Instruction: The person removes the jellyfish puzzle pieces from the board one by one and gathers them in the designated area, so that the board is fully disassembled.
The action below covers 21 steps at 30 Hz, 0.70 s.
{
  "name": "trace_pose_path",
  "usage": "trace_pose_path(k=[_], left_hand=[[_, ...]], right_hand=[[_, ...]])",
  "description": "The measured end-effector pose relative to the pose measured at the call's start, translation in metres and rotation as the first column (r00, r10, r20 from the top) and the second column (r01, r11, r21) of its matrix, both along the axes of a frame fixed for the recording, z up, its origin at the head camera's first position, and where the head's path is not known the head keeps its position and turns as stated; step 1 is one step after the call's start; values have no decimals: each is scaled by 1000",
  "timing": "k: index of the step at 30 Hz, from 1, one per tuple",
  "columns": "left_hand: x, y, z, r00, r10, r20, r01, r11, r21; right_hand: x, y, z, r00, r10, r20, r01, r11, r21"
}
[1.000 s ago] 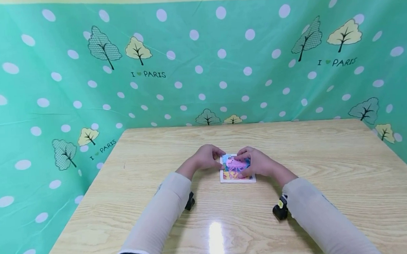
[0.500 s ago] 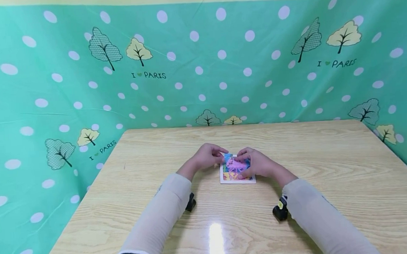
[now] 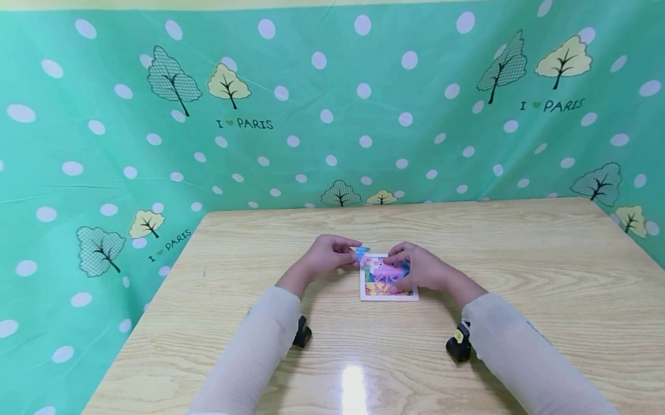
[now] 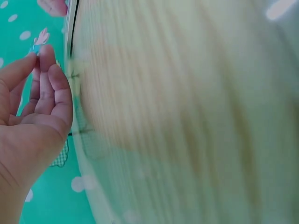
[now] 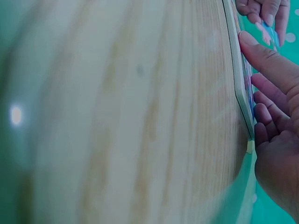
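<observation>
A small jigsaw puzzle [image 3: 379, 286] in a white frame lies flat on the wooden table, its picture a pink figure over blue, green and yellow. My left hand [image 3: 329, 255] pinches a light-blue puzzle piece [image 3: 361, 252] between thumb and fingertips, at the puzzle's upper left corner. The right wrist view shows that piece [image 5: 267, 35] held up off the board, with pink on it. Across the puzzle's right side, my right hand [image 3: 423, 268] rests with thumb and fingers spread apart, covering part of the picture. Its thumb [image 5: 271, 60] touches the board near the frame edge.
The light wooden table [image 3: 250, 362] extends around the puzzle on all sides. Behind and beside it hangs a green cloth [image 3: 326, 95] with white dots and printed trees. Each wrist carries a black camera [image 3: 458, 347].
My left hand has taken hold of a piece at the puzzle's top left and drawn it up and leftward, off the picture. The right hand has stayed on the puzzle.
</observation>
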<state>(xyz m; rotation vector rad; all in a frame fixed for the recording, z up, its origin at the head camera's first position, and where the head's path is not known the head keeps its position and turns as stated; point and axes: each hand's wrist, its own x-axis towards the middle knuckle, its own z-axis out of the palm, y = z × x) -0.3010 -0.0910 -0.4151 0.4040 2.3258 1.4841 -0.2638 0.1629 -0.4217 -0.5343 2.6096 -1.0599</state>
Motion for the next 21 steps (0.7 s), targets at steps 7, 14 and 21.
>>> trace_pose_path(k=[7,14,21], left_hand=[[-3,-15,6,999,42,-31,-43,998,-35],[-11,-33,12,995,93,-39,-94,995,-18],[-20,-44,12,991,130,-30,-131,991,-26]], right_hand=[[1,-2,1,1000,-12,-3,12,1000,4],[-1,-4,-1,1000,-15,-19,15,1000,5],[-2,-5,0,1000,-21,-13,21,1000,0]])
